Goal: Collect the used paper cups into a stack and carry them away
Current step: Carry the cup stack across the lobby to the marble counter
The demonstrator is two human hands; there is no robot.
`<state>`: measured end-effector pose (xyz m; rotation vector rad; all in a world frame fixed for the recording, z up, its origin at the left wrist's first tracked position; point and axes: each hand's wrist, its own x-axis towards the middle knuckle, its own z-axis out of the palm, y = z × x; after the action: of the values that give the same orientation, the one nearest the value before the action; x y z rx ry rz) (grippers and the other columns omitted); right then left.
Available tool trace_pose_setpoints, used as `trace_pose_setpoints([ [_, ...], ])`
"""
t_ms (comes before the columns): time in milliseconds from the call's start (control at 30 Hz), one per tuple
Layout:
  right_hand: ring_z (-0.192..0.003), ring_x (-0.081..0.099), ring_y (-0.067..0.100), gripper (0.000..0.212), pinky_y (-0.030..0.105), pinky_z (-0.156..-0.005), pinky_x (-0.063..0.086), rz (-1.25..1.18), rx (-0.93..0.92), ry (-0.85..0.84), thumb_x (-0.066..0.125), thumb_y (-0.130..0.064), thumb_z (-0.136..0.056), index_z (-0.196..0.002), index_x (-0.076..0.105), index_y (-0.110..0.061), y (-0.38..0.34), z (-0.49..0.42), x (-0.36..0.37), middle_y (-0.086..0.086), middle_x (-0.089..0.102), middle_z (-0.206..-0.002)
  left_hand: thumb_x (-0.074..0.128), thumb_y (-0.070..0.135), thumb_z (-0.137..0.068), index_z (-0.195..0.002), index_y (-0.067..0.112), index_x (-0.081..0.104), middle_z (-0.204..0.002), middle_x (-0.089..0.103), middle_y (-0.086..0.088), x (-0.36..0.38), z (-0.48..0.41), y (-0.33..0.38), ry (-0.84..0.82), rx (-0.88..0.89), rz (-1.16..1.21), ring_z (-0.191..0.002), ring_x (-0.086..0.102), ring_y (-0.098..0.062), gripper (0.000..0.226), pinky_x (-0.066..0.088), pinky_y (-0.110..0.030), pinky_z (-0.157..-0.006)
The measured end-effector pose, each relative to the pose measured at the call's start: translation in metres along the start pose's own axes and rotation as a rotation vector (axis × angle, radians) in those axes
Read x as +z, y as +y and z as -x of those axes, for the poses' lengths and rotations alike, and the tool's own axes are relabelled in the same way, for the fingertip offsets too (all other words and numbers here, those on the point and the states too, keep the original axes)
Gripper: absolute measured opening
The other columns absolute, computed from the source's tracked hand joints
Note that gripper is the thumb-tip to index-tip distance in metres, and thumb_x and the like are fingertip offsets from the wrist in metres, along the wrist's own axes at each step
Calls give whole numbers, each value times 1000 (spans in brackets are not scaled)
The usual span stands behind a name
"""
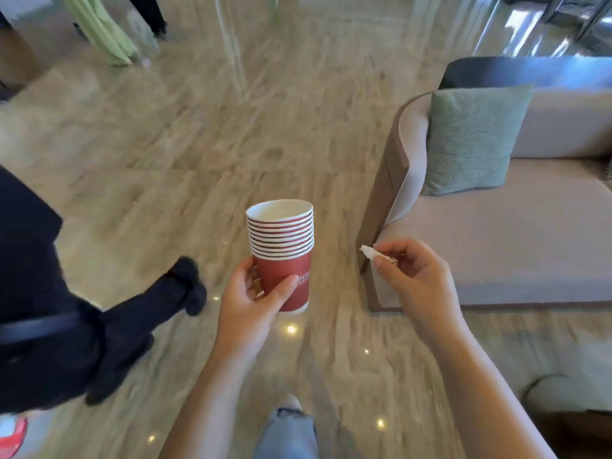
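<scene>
Red paper cups, nested in one upright stack held mid-scene above the floor, look light yet crushable, best gripped low on the stiffer outer cup, where the left hand curls round it, while the right hand, apart, pinches a white scrap.

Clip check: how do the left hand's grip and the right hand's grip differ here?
The left hand wraps thumb and fingers round the upright red cup stack; the right hand pinches a small white scrap at its fingertips. The left hand's load is large, the right hand's tiny. Both are bare and occupied.
</scene>
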<state>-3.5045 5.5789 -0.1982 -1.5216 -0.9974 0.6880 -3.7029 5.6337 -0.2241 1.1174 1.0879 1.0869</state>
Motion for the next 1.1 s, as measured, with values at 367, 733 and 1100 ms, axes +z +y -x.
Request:
trace_pose_setpoints([
  [367, -67, 58, 6, 16, 14, -63, 46, 35, 30, 84, 69, -12, -78, -77, 66, -28, 23, -221, 61, -5, 68, -74, 81, 40, -45, -104, 26, 57, -96, 69, 8, 35, -241, 4, -45, -29, -19, -87, 66, 0, 65, 49, -11, -65],
  [733, -64, 55, -3, 11, 7, -60, 42, 60, -7, 173, 69, -25, -76, -78, 66, -35, 43, -515, 43, -19, 66, -73, 76, 23, -57, -111, 18, 55, -104, 66, 2, 159, -536, 43, -166, 40, -45, -85, 65, 2, 58, 48, -10, -66],
  [1100, -63, 57, 5, 12, 14, -54, 47, 155, -7, 189, 68, -22, -77, -82, 63, -32, 60, -759, 83, -6, 66, -73, 88, 27, -54, -108, 20, 56, -103, 67, 1, 214, -779, 46, -162, 16, -60, -86, 66, -2, 62, 49, -11, -65],
])
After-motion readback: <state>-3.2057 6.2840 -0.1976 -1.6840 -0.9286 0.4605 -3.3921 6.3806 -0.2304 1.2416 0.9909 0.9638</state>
